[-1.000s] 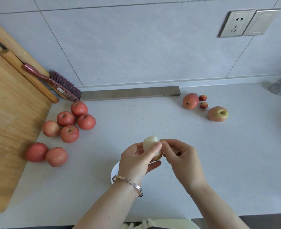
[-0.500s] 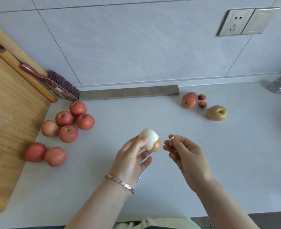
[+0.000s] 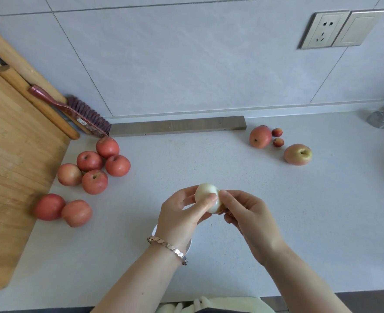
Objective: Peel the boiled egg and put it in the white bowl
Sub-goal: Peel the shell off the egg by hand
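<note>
Above the tabletop (image 3: 231,177) I am gripping the mostly peeled egg (image 3: 205,195) in my left hand (image 3: 182,213); my right hand (image 3: 243,211) is pinching its last brown shell, the white bowl (image 3: 189,245) waiting below.

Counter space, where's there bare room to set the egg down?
Free: the counter between the apples and the fruit at right, also right of the right hand. Crowded: apples beside the cutting board.
</note>
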A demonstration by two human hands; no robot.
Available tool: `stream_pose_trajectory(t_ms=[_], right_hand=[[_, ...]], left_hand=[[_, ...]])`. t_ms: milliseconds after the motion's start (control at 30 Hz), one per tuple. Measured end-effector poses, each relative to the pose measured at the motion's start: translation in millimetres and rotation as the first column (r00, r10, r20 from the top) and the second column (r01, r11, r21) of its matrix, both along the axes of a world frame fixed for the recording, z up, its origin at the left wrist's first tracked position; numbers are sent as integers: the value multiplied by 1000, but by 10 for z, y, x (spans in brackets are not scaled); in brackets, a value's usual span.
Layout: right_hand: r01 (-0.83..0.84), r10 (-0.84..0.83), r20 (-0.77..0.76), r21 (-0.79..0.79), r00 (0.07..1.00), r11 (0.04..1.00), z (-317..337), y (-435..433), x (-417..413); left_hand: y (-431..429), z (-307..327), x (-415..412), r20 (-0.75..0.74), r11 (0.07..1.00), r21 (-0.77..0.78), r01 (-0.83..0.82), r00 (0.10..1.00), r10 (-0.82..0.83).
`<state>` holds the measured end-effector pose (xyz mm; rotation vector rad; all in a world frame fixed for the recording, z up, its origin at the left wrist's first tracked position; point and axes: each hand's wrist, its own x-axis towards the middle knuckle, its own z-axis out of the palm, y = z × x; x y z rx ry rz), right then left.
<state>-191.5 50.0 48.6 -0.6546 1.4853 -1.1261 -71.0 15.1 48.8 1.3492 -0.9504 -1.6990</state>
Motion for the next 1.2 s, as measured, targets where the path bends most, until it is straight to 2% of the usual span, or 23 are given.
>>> stream_pose_trajectory(t_ms=[133, 267, 333, 433, 500, 600, 733, 933, 1033, 1100, 1200], right_hand=[[55, -64, -155, -60, 986, 997, -6, 15, 36], [110, -123, -188, -78, 975, 991, -16, 6, 44], [129, -132, -73, -46, 989, 991, -12, -13, 34], [145, -154, 239, 55, 959, 988, -2, -31, -14], [112, -130, 276, 81, 952, 990, 4, -27, -31], [64, -73, 218, 50, 973, 997, 23, -21, -20], [-16, 17, 38, -16, 999, 1000, 35, 6, 11], [49, -52, -62, -44, 997, 998, -1, 16, 16], [67, -70, -85, -40, 994, 997, -13, 15, 24], [95, -95, 11, -1, 995, 995, -19, -11, -5], [131, -150, 266, 85, 952, 988, -27, -25, -85]], left_hand=[[-13, 7, -16, 9, 1000, 26, -17, 1000, 17], [-11, 24, -38, -44, 997, 75, -34, 998, 38], [-10, 44, -27, -132, 996, 93, -14, 991, 26], [-16, 41, 7, -267, 990, 139, -4, 963, 42], [-19, 23, 19, -263, 991, 131, -3, 964, 38], [-18, 14, 7, -195, 995, 99, -13, 980, 33], [-17, 32, -14, -81, 998, 64, -13, 997, 18], [-5, 31, -28, 46, 994, 109, 0, 999, -5], [2, 10, -28, 46, 988, 155, -9, 999, 2], [0, 20, -24, -30, 983, 185, 2, 1000, 4], [-21, 53, 0, -232, 969, 249, 7, 971, 53]])
